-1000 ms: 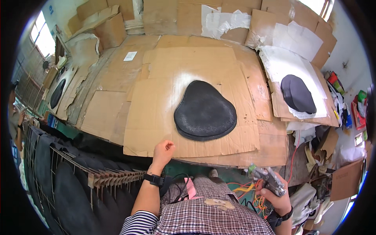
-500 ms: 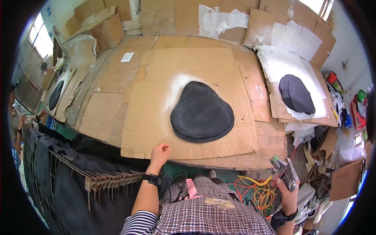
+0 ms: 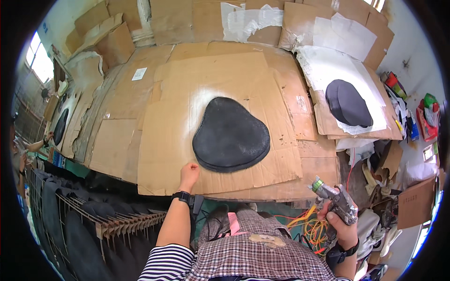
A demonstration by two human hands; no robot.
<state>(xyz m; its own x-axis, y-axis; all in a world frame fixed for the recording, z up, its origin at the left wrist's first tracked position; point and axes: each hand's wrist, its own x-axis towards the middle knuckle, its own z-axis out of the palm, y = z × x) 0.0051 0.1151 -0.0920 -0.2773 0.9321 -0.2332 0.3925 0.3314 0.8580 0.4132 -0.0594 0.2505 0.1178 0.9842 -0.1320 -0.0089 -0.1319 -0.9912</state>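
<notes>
A flat black rounded pad [image 3: 232,134] lies in the middle of a cardboard sheet [image 3: 173,117] that covers the workbench. My left hand [image 3: 189,174] rests with curled fingers on the cardboard's near edge, just left of and below the pad, holding nothing. My right hand [image 3: 341,224] is off the bench's right front corner, gripping a metal spray gun [image 3: 333,200] with its green-tipped nozzle pointing up and left toward the bench. A second black pad [image 3: 348,103] lies on white paper at the right.
Cardboard pieces and white paper [image 3: 243,18] lean along the back wall. A rack of dark pieces [image 3: 93,220] hangs below the bench on the left. Orange and yellow hoses [image 3: 311,229] coil by my right side. Another person's arm [image 3: 35,145] shows at far left.
My right hand has raised the spray gun from low beside my lap up toward the bench's right front corner. My left hand stays at the cardboard edge.
</notes>
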